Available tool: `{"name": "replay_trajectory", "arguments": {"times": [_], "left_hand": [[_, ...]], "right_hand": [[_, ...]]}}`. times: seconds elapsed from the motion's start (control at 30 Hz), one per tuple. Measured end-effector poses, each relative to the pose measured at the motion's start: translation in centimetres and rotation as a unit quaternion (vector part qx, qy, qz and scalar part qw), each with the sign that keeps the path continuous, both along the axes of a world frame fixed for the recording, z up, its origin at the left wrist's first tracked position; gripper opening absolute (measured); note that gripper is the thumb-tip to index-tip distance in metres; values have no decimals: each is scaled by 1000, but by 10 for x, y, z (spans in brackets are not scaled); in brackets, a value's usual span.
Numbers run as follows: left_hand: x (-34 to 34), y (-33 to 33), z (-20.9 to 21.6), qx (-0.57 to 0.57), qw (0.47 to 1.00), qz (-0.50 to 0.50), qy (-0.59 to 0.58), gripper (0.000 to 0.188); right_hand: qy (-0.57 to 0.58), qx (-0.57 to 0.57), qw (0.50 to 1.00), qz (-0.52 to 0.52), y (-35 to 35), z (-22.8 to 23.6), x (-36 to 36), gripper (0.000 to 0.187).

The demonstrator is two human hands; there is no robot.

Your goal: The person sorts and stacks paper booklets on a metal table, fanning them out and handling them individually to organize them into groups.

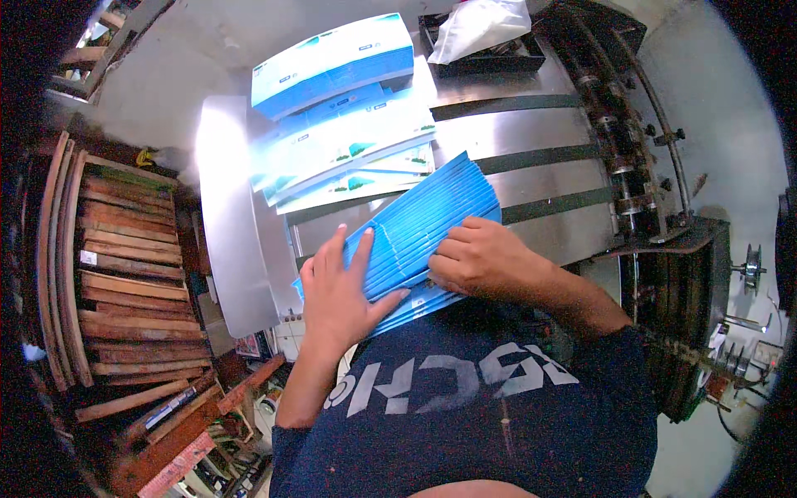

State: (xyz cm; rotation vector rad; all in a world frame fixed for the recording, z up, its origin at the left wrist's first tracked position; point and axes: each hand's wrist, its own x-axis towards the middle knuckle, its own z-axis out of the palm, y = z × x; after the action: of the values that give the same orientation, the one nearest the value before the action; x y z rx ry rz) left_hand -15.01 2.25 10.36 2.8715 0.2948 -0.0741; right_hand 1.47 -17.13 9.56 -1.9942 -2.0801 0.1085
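Note:
A fanned stack of blue printed sheets [419, 228] lies tilted in front of my body, its edges stepped in narrow strips. My left hand [336, 286] rests on the left end of the fan, fingers spread, with the thumb apart on the lower sheets. Closed in a fist-like pinch, my right hand [481, 259] grips the near side of the stack right of its middle. The fingertips of that hand are partly hidden. Just beyond lie white-and-blue printed sheets [344, 141] in loose, overlapping layers, with a thick, neat pile of the same kind [332, 62] behind them.
The metal table of a machine [531, 170] has dark slots; a row of rollers and rods [635, 158] lines its right side. At the back stands a black tray [490, 65] with a white plastic bag [481, 29]. Wooden slats [137, 274] are stacked at left.

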Motion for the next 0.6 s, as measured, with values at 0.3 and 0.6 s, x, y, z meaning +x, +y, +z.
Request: {"name": "replay_trajectory", "arguments": {"times": [0.3, 0.6], "left_hand": [[2, 4, 6, -10, 1000, -15, 15, 103], [-4, -1, 2, 9, 1000, -10, -7, 106]], "right_hand": [[88, -80, 989, -90, -25, 23, 31, 11], [170, 176, 902, -357, -40, 112, 145, 31]]}}
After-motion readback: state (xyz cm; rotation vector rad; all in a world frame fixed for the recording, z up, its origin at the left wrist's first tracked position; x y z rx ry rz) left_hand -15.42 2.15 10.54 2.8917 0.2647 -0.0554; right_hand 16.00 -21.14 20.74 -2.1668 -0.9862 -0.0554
